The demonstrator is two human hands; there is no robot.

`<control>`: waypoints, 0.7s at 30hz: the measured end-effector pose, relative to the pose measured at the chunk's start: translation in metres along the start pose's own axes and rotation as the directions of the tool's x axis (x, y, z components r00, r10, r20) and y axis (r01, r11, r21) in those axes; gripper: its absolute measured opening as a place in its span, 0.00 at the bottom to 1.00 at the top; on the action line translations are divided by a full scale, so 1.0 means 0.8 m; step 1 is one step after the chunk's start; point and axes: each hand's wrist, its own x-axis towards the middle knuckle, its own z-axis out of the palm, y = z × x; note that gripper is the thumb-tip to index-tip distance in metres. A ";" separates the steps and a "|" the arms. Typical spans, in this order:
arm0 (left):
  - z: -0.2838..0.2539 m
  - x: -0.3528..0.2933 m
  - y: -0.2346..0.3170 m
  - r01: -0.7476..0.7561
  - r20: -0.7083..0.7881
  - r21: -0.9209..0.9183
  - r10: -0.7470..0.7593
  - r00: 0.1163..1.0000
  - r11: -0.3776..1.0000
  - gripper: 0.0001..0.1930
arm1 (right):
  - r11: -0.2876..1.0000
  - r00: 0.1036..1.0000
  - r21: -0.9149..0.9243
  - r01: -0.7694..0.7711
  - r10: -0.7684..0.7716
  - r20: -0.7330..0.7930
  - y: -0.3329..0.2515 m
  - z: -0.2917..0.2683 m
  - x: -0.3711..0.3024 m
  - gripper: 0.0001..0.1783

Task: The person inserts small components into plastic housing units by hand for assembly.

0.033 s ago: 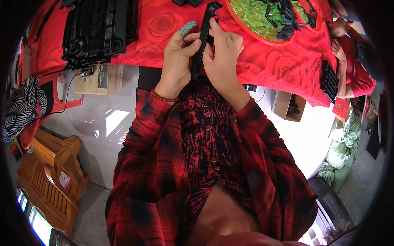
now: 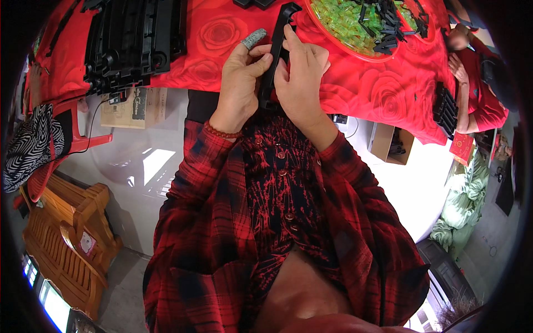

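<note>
Between my two hands stands a long, narrow black plastic part with a hooked far end. My left hand is closed on its left side, thumb against the edge. A grey speckled wrap covers that hand's index fingertip. My right hand grips the same part from the right, its index finger pressed on the upper portion and thumb lower down. Beyond my right hand is a red-rimmed basin holding green and yellow translucent pieces and small black pieces.
A red rose-patterned cloth covers the table. Long black plastic parts are stacked at the left. Cardboard boxes sit below the table edge. At the right, another person in red sits by more black parts. A wooden chair stands lower left.
</note>
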 end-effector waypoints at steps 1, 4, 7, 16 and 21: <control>-0.001 0.000 0.000 0.015 -0.005 0.004 -0.015 1.000 1.000 0.22 | 1.000 1.000 0.010 0.002 -0.002 -0.016 0.000 0.001 -0.001 0.39; -0.005 0.004 0.001 0.038 0.029 -0.039 -0.037 0.999 0.998 0.20 | 1.000 0.999 0.030 0.004 -0.002 -0.046 0.000 0.003 -0.002 0.39; -0.008 0.004 0.003 0.057 0.062 -0.035 -0.055 0.997 0.998 0.19 | 0.999 0.998 0.043 0.007 -0.004 -0.061 0.000 0.002 -0.003 0.38; -0.001 -0.001 0.018 0.180 0.120 -0.102 -0.168 0.978 0.978 0.18 | 0.999 0.984 0.051 -0.010 0.019 -0.179 -0.011 -0.009 0.001 0.35; 0.002 -0.004 0.018 0.107 0.099 0.040 -0.110 0.989 0.993 0.21 | 0.921 0.977 0.333 -0.201 0.211 0.005 -0.003 -0.009 -0.006 0.30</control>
